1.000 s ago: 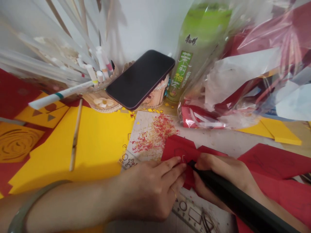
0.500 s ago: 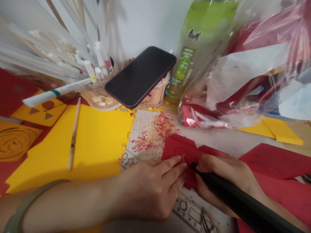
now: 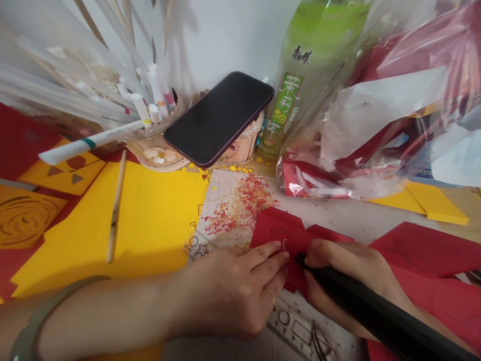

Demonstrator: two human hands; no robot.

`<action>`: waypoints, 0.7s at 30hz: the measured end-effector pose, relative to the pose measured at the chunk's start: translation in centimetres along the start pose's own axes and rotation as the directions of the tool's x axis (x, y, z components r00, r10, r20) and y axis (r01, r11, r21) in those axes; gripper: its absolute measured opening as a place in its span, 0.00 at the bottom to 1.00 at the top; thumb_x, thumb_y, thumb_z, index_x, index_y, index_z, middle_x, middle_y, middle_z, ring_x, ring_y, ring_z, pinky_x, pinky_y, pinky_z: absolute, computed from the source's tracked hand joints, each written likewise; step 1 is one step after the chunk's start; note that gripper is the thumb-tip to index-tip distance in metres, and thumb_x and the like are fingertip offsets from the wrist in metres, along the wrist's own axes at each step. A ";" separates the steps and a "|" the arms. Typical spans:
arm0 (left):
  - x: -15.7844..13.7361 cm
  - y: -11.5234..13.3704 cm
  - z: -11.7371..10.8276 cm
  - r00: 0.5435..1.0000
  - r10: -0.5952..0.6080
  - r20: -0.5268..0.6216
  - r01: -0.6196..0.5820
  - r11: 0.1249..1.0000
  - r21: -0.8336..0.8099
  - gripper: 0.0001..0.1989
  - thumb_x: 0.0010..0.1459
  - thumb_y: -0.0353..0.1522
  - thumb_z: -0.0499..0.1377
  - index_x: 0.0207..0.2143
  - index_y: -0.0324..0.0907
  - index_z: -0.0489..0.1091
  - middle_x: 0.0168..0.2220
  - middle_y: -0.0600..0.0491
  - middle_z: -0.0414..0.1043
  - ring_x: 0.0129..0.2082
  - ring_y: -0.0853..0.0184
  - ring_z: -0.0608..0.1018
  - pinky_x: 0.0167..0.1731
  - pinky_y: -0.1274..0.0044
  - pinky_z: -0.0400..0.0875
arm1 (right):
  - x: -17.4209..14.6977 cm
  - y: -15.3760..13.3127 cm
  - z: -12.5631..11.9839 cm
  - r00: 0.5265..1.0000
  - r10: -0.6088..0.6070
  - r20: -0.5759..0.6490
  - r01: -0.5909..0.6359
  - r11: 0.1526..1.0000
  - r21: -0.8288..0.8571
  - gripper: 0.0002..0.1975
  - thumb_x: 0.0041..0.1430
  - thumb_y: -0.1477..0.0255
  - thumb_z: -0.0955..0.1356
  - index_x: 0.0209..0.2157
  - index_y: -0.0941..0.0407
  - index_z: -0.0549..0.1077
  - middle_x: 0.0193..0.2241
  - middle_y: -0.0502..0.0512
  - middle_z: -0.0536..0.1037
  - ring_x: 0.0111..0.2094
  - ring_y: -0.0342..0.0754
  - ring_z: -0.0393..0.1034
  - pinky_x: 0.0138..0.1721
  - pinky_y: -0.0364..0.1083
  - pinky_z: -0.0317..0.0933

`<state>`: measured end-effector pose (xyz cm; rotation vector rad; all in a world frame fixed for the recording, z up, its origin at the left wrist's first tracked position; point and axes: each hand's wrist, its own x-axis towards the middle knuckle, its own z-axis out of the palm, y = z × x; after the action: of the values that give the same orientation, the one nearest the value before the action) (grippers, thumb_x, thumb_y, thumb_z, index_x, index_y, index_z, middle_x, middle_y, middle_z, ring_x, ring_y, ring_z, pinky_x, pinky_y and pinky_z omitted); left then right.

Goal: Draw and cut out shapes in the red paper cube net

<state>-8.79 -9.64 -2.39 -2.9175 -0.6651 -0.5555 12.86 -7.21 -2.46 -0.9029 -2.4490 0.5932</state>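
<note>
A small piece of folded red paper (image 3: 276,225) lies under both hands, with a dark pencil-like outline and a short pale curved line on it. My left hand (image 3: 235,288) rests on this paper, fingers stretched out and lying flat, holding nothing. Closed around a thick black pen-shaped tool (image 3: 361,296) is my right hand (image 3: 349,265). The tool's tip meets the red paper just right of my left fingertips; its exact point is hidden. Beneath the paper is a grey-white board (image 3: 221,200), covered with red and yellow specks. A stencil ruler (image 3: 287,326) lies partly under my left hand.
Yellow paper (image 3: 158,215) with a thin wooden stick (image 3: 114,215) on it lies left. Behind, a black phone (image 3: 221,118) leans on a decorated pen holder (image 3: 160,153). A green-labelled bottle (image 3: 287,100) and a clear plastic bag (image 3: 338,145) stand right, above more red paper (image 3: 424,250).
Both hands stay almost in place over the red paper. The black tool's tip appears shifted very slightly; the whole view has moved a touch.
</note>
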 end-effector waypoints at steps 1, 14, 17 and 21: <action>0.0 -0.1 0.0 1.000 -0.011 -0.008 0.010 1.000 -0.011 0.20 0.65 0.23 0.43 0.44 0.32 0.75 0.48 0.45 0.75 0.48 0.60 0.77 0.40 0.74 0.78 | 0.0 0.0 0.1 1.000 0.016 -0.005 -0.016 1.000 0.019 0.12 0.48 0.81 0.63 0.29 0.51 0.55 0.17 0.42 0.63 0.15 0.40 0.56 0.16 0.38 0.54; -0.1 0.2 0.0 0.994 0.058 -0.094 -0.050 0.995 0.085 0.13 0.59 0.23 0.50 0.39 0.31 0.75 0.42 0.42 0.78 0.41 0.58 0.81 0.29 0.73 0.79 | 0.4 -1.0 -4.0 0.875 0.431 -0.222 -0.363 0.886 0.289 0.04 0.53 0.71 0.68 0.30 0.50 0.67 0.24 0.45 0.70 0.23 0.43 0.66 0.23 0.39 0.63; 0.2 1.5 0.0 0.993 0.074 -0.092 -0.060 0.988 0.140 0.13 0.56 0.24 0.52 0.39 0.30 0.75 0.40 0.39 0.78 0.39 0.54 0.81 0.26 0.71 0.79 | 0.3 -2.3 -5.0 0.906 0.396 -0.150 -0.343 0.894 0.290 0.03 0.54 0.70 0.68 0.30 0.49 0.68 0.24 0.45 0.71 0.23 0.43 0.66 0.21 0.38 0.63; 1.0 3.6 0.0 0.996 0.071 -0.061 -0.056 0.976 0.212 0.14 0.55 0.24 0.52 0.39 0.26 0.75 0.38 0.34 0.78 0.36 0.52 0.82 0.24 0.71 0.78 | -0.1 -3.2 -4.5 0.912 0.400 -0.089 -0.352 0.875 0.332 0.03 0.56 0.71 0.67 0.31 0.49 0.67 0.24 0.45 0.70 0.23 0.42 0.66 0.20 0.38 0.62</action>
<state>-6.34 -12.48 -2.09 -2.7002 -0.5814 -0.5399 13.84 -8.39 2.82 -1.2501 -1.9738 0.9730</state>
